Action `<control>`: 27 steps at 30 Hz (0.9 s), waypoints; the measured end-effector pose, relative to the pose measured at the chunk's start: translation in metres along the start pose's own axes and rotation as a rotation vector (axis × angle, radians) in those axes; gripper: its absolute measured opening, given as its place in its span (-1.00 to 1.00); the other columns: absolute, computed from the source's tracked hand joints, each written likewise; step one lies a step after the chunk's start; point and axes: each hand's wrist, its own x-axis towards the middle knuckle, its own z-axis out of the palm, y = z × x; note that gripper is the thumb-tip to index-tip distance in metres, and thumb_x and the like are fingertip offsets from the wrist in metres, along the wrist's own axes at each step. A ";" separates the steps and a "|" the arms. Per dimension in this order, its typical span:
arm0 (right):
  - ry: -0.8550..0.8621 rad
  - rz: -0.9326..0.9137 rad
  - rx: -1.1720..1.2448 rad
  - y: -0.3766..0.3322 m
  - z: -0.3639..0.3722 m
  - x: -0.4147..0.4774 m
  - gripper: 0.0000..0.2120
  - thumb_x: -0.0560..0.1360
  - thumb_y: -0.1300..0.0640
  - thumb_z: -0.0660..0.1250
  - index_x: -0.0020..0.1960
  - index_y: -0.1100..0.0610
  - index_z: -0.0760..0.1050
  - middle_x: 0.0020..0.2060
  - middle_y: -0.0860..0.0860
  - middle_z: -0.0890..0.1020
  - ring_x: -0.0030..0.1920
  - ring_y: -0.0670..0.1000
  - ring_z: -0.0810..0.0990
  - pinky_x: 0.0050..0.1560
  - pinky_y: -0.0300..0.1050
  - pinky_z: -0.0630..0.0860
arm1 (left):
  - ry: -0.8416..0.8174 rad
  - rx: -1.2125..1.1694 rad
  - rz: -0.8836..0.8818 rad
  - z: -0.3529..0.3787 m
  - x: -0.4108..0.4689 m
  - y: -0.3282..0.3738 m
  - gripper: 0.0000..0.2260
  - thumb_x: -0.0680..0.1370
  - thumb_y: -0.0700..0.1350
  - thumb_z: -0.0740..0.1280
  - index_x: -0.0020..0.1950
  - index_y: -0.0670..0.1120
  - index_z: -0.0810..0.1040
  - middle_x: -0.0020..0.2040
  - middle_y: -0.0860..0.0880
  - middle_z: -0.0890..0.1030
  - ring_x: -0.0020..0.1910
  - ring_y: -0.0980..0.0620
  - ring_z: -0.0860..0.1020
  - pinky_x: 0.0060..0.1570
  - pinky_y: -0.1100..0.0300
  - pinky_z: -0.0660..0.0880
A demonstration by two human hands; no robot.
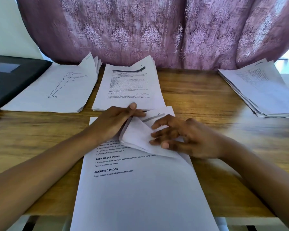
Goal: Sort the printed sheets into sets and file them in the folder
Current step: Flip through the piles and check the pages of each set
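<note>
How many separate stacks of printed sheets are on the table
4: figure-drawing stack far left beside the black folder, centre stack at the back, right stack at the far edge, near stack in front. More could hide under the folder.

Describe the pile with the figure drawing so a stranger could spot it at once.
On the wooden table, look to the black folder at the far left. The pile lies just right of it. Only it shows a line drawing of a standing figure on top, not text.
</note>
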 end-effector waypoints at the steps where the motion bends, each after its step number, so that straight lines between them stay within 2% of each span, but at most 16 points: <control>1: 0.008 0.004 0.020 0.002 -0.001 0.001 -0.71 0.54 0.13 0.33 0.23 0.13 0.41 0.09 -0.07 0.66 0.13 -0.18 0.61 0.06 -0.34 0.51 | -0.015 0.017 0.004 0.001 0.001 -0.001 -0.67 0.52 0.21 0.18 0.08 0.15 0.68 0.17 0.24 0.61 0.19 0.32 0.49 0.15 0.44 0.34; 3: 0.126 0.004 -0.056 0.009 -0.001 0.003 -0.76 0.56 0.06 0.28 0.21 0.05 0.41 0.11 -0.09 0.65 0.11 -0.09 0.63 0.04 -0.14 0.57 | -0.031 0.058 0.013 0.001 0.002 -0.003 -0.80 0.50 0.04 0.36 0.10 0.13 0.67 0.17 0.22 0.61 0.19 0.38 0.48 0.13 0.53 0.33; 5: 0.175 0.138 -0.313 0.018 -0.001 0.005 -0.60 0.54 -0.11 0.26 0.29 0.03 0.31 0.21 -0.04 0.56 0.20 0.02 0.56 0.12 0.00 0.54 | -0.033 0.085 0.034 0.002 0.004 -0.008 -0.76 0.50 -0.05 0.41 0.15 0.13 0.64 0.20 0.20 0.60 0.22 0.34 0.48 0.24 0.43 0.35; 6: 0.124 0.260 -0.439 0.022 -0.001 0.006 -0.49 0.52 -0.18 0.27 0.35 0.02 0.23 0.27 -0.02 0.50 0.24 0.04 0.50 0.16 -0.01 0.49 | -0.032 0.080 0.046 0.002 0.004 -0.009 -0.74 0.50 -0.07 0.42 0.17 0.15 0.62 0.19 0.20 0.61 0.20 0.32 0.51 0.23 0.39 0.39; 8: 0.000 0.396 -0.471 0.025 -0.001 0.005 -0.35 0.48 -0.24 0.27 0.42 -0.01 0.10 0.33 -0.01 0.44 0.24 0.04 0.46 0.13 -0.04 0.47 | -0.035 0.054 0.055 0.001 0.004 -0.010 -0.69 0.50 -0.09 0.43 0.21 0.16 0.57 0.14 0.21 0.63 0.13 0.32 0.55 0.10 0.45 0.43; 11: -0.010 0.345 -0.416 0.019 -0.002 0.006 -0.33 0.48 -0.19 0.31 0.43 -0.02 0.07 0.32 0.02 0.48 0.25 0.05 0.50 0.16 0.00 0.51 | -0.034 0.043 0.045 0.002 0.006 -0.013 -0.58 0.49 -0.11 0.43 0.32 0.13 0.49 0.22 0.22 0.58 0.18 0.36 0.51 0.07 0.54 0.39; 14: 0.206 0.271 -0.421 0.007 -0.002 0.005 -0.34 0.43 -0.13 0.40 0.41 -0.03 0.20 0.01 -0.02 0.63 0.05 0.02 0.62 0.02 -0.10 0.54 | -0.043 0.067 0.050 0.003 0.007 -0.013 -0.54 0.54 -0.08 0.38 0.41 0.16 0.41 0.28 0.22 0.53 0.26 0.36 0.44 0.15 0.53 0.35; 16: 0.310 0.213 -0.310 0.000 -0.002 0.003 -0.33 0.38 -0.13 0.45 0.39 -0.05 0.24 -0.11 -0.13 0.61 -0.02 -0.04 0.65 0.00 -0.17 0.54 | -0.064 0.075 0.068 0.003 0.006 -0.011 -0.59 0.57 -0.02 0.30 0.42 0.19 0.38 0.32 0.23 0.48 0.30 0.38 0.39 0.24 0.48 0.31; 18: 0.214 0.094 -0.159 -0.003 -0.001 0.002 -0.32 0.42 -0.09 0.43 0.42 -0.05 0.18 0.03 -0.15 0.63 0.10 -0.16 0.61 0.13 -0.25 0.51 | -0.054 0.073 0.092 0.003 0.003 -0.008 -0.65 0.58 0.12 0.17 0.37 0.23 0.43 0.33 0.26 0.46 0.31 0.39 0.37 0.32 0.43 0.28; 21: -0.010 -0.018 -0.066 0.001 0.001 0.000 -0.44 0.52 -0.01 0.34 0.44 0.06 0.22 0.18 -0.09 0.62 0.25 -0.21 0.52 0.27 -0.27 0.42 | -0.037 -0.012 0.028 0.000 0.002 -0.007 -0.52 0.55 0.33 -0.03 0.24 0.25 0.56 0.30 0.28 0.50 0.30 0.31 0.41 0.31 0.29 0.28; 23: -0.030 -0.022 -0.060 0.003 -0.002 0.000 -0.58 0.54 0.02 0.30 0.36 0.10 0.38 0.16 -0.10 0.63 0.18 -0.21 0.57 0.16 -0.32 0.47 | -0.063 0.027 0.032 0.001 0.003 -0.007 -0.61 0.58 0.26 0.08 0.20 0.19 0.60 0.29 0.26 0.51 0.29 0.32 0.41 0.35 0.27 0.29; 25: 0.083 -0.015 -0.104 0.006 -0.004 0.001 -0.63 0.55 -0.02 0.29 0.30 0.11 0.45 0.12 -0.08 0.65 0.07 -0.14 0.64 0.04 -0.25 0.54 | -0.105 0.120 0.062 0.002 0.005 -0.010 -0.74 0.55 0.08 0.28 0.21 0.15 0.60 0.32 0.23 0.50 0.32 0.31 0.40 0.41 0.22 0.29; 27: 0.129 0.123 -0.362 0.012 -0.004 0.004 -0.49 0.54 -0.18 0.23 0.40 0.04 0.34 0.25 -0.02 0.57 0.18 0.02 0.58 0.17 -0.04 0.52 | -0.123 0.152 0.061 0.003 0.005 -0.011 -0.68 0.50 0.04 0.37 0.25 0.16 0.56 0.35 0.21 0.48 0.36 0.26 0.38 0.40 0.21 0.30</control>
